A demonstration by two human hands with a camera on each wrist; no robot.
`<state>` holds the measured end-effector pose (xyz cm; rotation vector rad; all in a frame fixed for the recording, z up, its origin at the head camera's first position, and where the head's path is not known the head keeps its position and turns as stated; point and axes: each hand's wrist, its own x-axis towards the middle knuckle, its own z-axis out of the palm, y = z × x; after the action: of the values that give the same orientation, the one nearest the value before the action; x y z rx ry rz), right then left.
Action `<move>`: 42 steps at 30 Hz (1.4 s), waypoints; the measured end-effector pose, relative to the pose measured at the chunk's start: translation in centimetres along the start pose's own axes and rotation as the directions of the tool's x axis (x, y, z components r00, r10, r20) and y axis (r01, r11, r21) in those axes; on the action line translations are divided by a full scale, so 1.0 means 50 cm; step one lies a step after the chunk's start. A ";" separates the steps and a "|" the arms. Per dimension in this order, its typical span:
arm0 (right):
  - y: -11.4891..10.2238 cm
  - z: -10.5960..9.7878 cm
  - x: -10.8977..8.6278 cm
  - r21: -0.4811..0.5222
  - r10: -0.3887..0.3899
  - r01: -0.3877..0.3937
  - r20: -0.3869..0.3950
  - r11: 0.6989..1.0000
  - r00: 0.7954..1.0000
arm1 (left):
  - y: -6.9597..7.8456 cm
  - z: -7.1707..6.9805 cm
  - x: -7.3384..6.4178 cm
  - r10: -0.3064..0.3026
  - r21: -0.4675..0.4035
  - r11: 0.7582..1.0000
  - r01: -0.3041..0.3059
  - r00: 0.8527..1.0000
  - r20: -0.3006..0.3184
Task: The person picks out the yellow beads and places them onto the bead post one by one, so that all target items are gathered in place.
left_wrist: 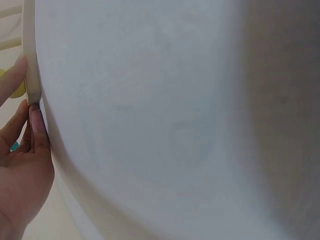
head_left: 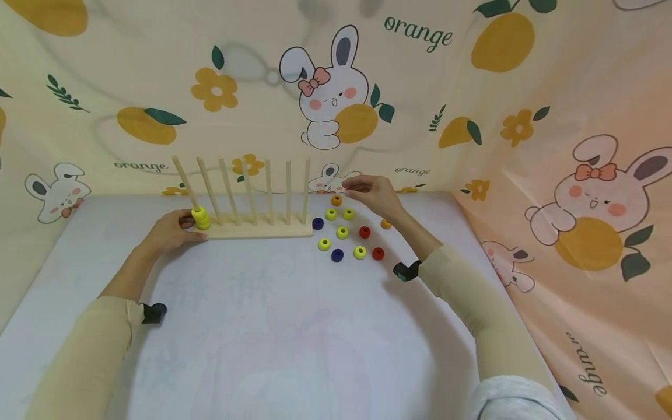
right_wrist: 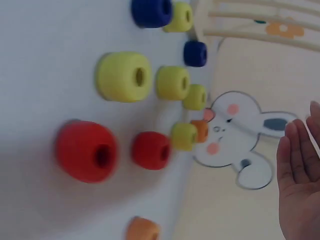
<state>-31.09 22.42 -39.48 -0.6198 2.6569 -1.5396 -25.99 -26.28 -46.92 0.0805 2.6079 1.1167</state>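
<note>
While the left end of a wooden rack (head_left: pixel 262 232) is gripped by the left hand (head_left: pixel 170 230), the right hand (head_left: pixel 379 197) is lifted over the loose beads on the right. By the left hand, the base is pinched, with the thumb laid along the near side and the other fingers tucked round the left end. The right hand is turned toward the left, and its fingers are held straight and close together; its thumb is not clearly shown.

The rack is set in the far left part of the table (head_left: pixel 262 303). Seven thin sticks are held up by its base, and a small stack of yellow beads (head_left: pixel 200 219) is worn low on the leftmost stick (head_left: pixel 186 182).

Eleven loose beads are spread right of the rack: five yellow, two red (head_left: pixel 364 233), two dark blue (head_left: pixel 318 224) and two orange (head_left: pixel 336 201). One dark blue bead is placed just beside the rack's right end. Behind the table, a cloth (head_left: pixel 252 35) printed with bunnies and oranges is hung.
</note>
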 end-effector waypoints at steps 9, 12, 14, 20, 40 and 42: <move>0.065 0.011 -0.031 -0.001 0.066 -0.066 -0.026 0.998 0.998 | -0.005 0.001 0.000 0.004 0.005 1.000 -0.004 1.000 -0.007; 0.086 0.013 -0.039 -0.024 0.057 -0.057 -0.022 0.998 0.998 | -0.003 0.001 0.001 0.011 0.003 1.000 -0.011 1.000 -0.009; 0.100 0.015 -0.041 -0.036 0.069 -0.070 -0.028 0.997 0.997 | -0.003 0.000 0.002 0.018 0.005 1.000 -0.017 1.000 -0.010; 0.135 0.027 -0.042 -0.059 0.193 -0.194 -0.021 0.979 0.981 | -0.006 -0.003 0.002 0.022 0.002 1.000 -0.022 0.999 -0.025; 0.166 0.060 -0.029 -0.163 0.304 -0.307 -0.044 0.938 0.952 | -0.009 0.001 0.002 0.043 -0.006 0.999 -0.043 0.999 -0.024; 0.168 0.062 -0.027 -0.163 0.318 -0.323 -0.057 0.932 0.946 | -0.012 0.001 0.004 0.053 -0.001 0.999 -0.053 0.998 -0.021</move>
<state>-31.99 24.00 -48.36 -0.1499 2.7559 -1.2540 -26.11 -26.63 -47.43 0.1385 2.6377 1.1439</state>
